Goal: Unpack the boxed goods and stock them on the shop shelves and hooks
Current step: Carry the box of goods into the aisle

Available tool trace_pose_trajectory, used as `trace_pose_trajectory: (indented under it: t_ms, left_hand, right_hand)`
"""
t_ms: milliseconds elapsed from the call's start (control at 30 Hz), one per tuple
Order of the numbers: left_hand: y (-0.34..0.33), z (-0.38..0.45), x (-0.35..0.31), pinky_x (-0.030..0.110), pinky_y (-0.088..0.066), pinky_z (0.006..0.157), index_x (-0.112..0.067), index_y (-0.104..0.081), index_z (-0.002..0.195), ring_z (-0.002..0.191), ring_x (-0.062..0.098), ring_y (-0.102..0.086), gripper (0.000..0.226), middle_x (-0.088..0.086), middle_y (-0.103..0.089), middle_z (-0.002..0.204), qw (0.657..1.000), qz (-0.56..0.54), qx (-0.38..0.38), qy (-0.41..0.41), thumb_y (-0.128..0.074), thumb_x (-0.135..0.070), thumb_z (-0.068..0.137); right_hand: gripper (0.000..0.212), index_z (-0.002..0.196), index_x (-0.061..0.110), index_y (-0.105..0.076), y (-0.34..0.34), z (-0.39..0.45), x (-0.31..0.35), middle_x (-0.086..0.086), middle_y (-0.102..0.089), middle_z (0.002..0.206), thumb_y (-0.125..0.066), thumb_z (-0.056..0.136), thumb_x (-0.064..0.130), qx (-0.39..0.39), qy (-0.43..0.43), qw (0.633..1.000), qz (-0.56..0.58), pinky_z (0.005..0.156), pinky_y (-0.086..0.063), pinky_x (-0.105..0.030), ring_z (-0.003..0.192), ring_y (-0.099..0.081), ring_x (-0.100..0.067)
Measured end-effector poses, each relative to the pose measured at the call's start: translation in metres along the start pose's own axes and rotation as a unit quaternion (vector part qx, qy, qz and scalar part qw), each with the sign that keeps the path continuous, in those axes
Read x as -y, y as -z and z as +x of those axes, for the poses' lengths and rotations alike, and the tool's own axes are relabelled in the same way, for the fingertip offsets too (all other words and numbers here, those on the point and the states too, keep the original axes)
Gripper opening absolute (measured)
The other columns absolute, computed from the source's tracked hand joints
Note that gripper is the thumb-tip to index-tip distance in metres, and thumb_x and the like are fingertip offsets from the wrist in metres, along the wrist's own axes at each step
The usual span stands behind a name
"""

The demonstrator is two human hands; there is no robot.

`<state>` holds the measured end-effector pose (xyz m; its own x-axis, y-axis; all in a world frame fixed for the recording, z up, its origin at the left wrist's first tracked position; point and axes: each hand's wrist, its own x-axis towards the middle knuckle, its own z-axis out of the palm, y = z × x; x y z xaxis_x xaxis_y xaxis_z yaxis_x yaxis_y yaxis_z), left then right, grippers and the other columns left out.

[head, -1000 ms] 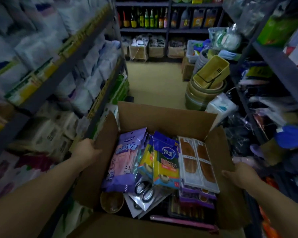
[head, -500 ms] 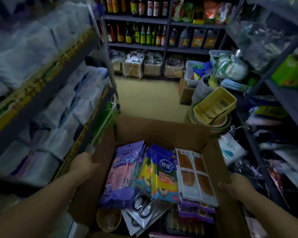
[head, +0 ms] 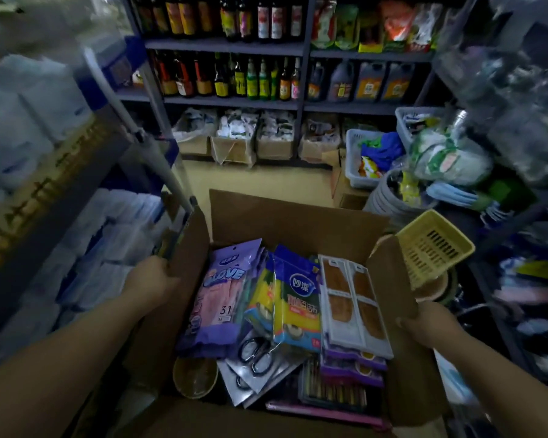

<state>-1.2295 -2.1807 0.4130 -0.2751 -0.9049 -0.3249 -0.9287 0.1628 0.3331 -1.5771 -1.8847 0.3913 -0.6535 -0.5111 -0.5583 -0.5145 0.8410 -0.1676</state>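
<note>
**Full box carried down the aisle, nothing stocked yet**

The person holds an open cardboard box [head: 298, 216] between both arms in a narrow shop aisle. The left hand [head: 151, 279] grips the left flap's edge; the right hand [head: 431, 327] curls round the right flap, thumb over the rim. This looks like the carrying step, so the next move probably calls for setting the box down near the matching shelves or hooks and freeing a hand.

The box is packed with flat goods standing upright: a purple glove pack [head: 219, 295], a blue-and-yellow cloth pack [head: 298, 305], a white twin pack [head: 351, 301] and carded scissors [head: 257, 355] (lower items are too dark to name).
</note>
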Motion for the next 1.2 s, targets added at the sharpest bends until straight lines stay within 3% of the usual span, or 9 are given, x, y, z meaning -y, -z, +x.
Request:
trace_pose_trajectory:
  t_ms: [167,300,400,500,667,733,900,1067,1200]
  left_hand:
    - [0.01,0.093,-0.053,0.035,-0.044,0.069,-0.009,-0.061,0.087,0.082,0.028,-0.06,0.006,0.014,-0.064,0.088,0.999,-0.041,-0.006,-0.003,-0.063,-0.015,0.086]
    - [0.019,0.163,-0.091,0.03,-0.035,0.06,-0.008,-0.062,0.078,0.068,0.024,-0.053,0.013,0.007,-0.057,0.07,0.999,-0.037,-0.035,0.007,-0.063,-0.018,0.087]
    - [0.026,0.218,-0.114,0.028,-0.033,0.048,-0.008,-0.064,0.072,0.059,0.022,-0.053,0.02,0.004,-0.057,0.062,0.999,-0.039,-0.03,0.015,-0.064,-0.022,0.086]
    - [0.028,0.282,-0.136,0.027,-0.037,0.05,-0.006,-0.064,0.089,0.066,0.025,-0.059,0.016,0.008,-0.063,0.075,0.998,-0.041,-0.032,0.032,-0.063,-0.022,0.087]
    - [0.035,0.395,-0.174,0.028,-0.041,0.062,-0.001,-0.065,0.09,0.072,0.026,-0.057,0.02,0.018,-0.067,0.088,0.999,-0.035,-0.003,0.033,-0.064,-0.021,0.087]
    - [0.039,0.441,-0.188,0.027,-0.041,0.063,-0.001,-0.067,0.092,0.074,0.026,-0.059,0.022,0.019,-0.068,0.09,0.999,-0.024,0.015,0.036,-0.064,-0.022,0.086]
    - [0.052,0.537,-0.223,0.03,-0.043,0.062,0.002,-0.067,0.085,0.08,0.034,-0.064,0.02,0.019,-0.066,0.082,0.999,-0.022,0.027,0.037,-0.064,-0.017,0.084]
    - [0.064,0.614,-0.266,0.031,-0.038,0.062,0.012,-0.065,0.082,0.078,0.038,-0.062,0.023,0.031,-0.064,0.081,0.998,-0.052,0.034,0.031,-0.066,-0.011,0.082]
    - [0.065,0.663,-0.291,0.033,-0.046,0.062,0.0,-0.061,0.069,0.072,0.035,-0.062,0.019,0.024,-0.064,0.075,0.998,-0.042,0.03,0.025,-0.067,-0.016,0.08]
  right_hand:
    - [0.036,0.108,0.006,-0.064,0.061,0.113,0.041,-0.011,-0.067,0.106,-0.056,0.093,0.038,0.004,-0.001,1.0,0.005,0.08,-0.051,-0.031,0.097,-0.062,-0.026]
    - [0.035,0.1,0.005,-0.066,0.101,0.192,0.066,-0.01,-0.069,0.097,-0.055,0.093,0.038,0.015,0.003,1.0,-0.005,0.077,-0.051,-0.031,0.091,-0.063,-0.026]
    - [0.031,0.089,0.007,-0.068,0.134,0.246,0.091,-0.005,-0.065,0.079,-0.058,0.092,0.036,-0.001,0.008,1.0,-0.008,0.057,-0.046,-0.026,0.07,-0.059,-0.018]
    - [0.036,0.063,0.016,-0.054,0.168,0.296,0.12,0.003,-0.049,0.058,-0.057,0.093,0.035,0.007,0.009,1.0,-0.024,0.043,-0.027,-0.02,0.053,-0.044,-0.008]
    - [0.032,0.091,0.007,-0.067,0.204,0.389,0.168,-0.004,-0.062,0.075,-0.056,0.093,0.037,0.02,-0.013,0.999,-0.027,0.055,-0.04,-0.025,0.071,-0.058,-0.02]
    - [0.033,0.096,0.008,-0.068,0.212,0.426,0.186,-0.002,-0.062,0.074,-0.054,0.095,0.038,0.035,-0.025,0.999,-0.022,0.052,-0.04,-0.023,0.066,-0.058,-0.015]
    - [0.037,0.069,0.012,-0.058,0.231,0.5,0.221,0.001,-0.052,0.058,-0.051,0.096,0.036,0.039,-0.054,0.998,-0.009,0.044,-0.03,-0.022,0.054,-0.05,-0.012]
    - [0.038,0.076,0.009,-0.063,0.253,0.554,0.248,-0.002,-0.056,0.066,-0.051,0.096,0.039,0.033,-0.085,0.996,0.007,0.048,-0.034,-0.025,0.063,-0.054,-0.019]
    - [0.036,0.094,0.004,-0.067,0.274,0.602,0.264,-0.006,-0.059,0.075,-0.052,0.095,0.037,0.025,-0.097,0.995,0.009,0.058,-0.039,-0.027,0.07,-0.054,-0.021]
